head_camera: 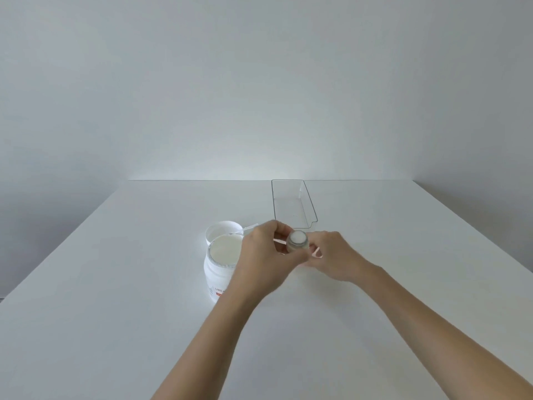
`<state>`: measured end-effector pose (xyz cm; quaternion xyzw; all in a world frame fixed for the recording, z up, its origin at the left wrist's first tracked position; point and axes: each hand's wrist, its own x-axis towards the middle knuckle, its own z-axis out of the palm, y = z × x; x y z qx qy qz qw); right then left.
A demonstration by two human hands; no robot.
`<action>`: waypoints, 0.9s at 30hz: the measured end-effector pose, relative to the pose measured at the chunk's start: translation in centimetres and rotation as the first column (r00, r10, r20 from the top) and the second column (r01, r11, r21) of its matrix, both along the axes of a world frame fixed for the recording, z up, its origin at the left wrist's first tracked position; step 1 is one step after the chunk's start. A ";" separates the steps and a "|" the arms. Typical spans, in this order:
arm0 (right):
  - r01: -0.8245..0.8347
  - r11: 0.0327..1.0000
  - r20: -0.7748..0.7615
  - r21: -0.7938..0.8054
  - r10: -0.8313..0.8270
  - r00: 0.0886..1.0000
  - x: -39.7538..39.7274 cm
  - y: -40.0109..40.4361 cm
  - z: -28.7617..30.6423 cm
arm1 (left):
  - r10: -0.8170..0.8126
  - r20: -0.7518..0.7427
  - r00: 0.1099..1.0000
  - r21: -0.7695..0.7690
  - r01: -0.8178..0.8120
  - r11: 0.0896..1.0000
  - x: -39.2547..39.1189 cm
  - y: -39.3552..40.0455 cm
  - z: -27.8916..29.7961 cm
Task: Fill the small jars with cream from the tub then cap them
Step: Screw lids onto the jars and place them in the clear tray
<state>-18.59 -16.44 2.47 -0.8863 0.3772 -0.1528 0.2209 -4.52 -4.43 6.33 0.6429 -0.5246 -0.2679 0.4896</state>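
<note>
While the left hand (264, 249) holds the filled small jar (297, 241) in a closed grip and the right hand (331, 252) pinches a thin white tool (316, 252), keep the jar level above the surface (144, 313), near the open tub (220, 262).

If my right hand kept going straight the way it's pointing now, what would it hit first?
The right hand points left, toward the small jar it already holds together with the left hand. Past those, the open cream tub looks next in line, though depth is unclear.
</note>
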 end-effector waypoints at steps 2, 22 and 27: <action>-0.007 1.000 -0.014 0.027 0.008 1.000 1.3 0.2 -0.8 | 0.028 -0.020 0.999 -0.008 -0.029 1.000 0.5 0.3 0.5; 0.064 0.934 0.577 0.352 -0.271 0.770 -1.3 0.1 3.6 | 0.095 -0.164 0.982 -0.047 -0.104 0.993 2.6 0.7 0.5; -0.127 0.863 0.699 0.489 -0.300 0.649 -1.1 2.5 7.7 | 0.011 -0.184 0.983 -0.125 -0.035 0.991 1.4 0.5 -0.2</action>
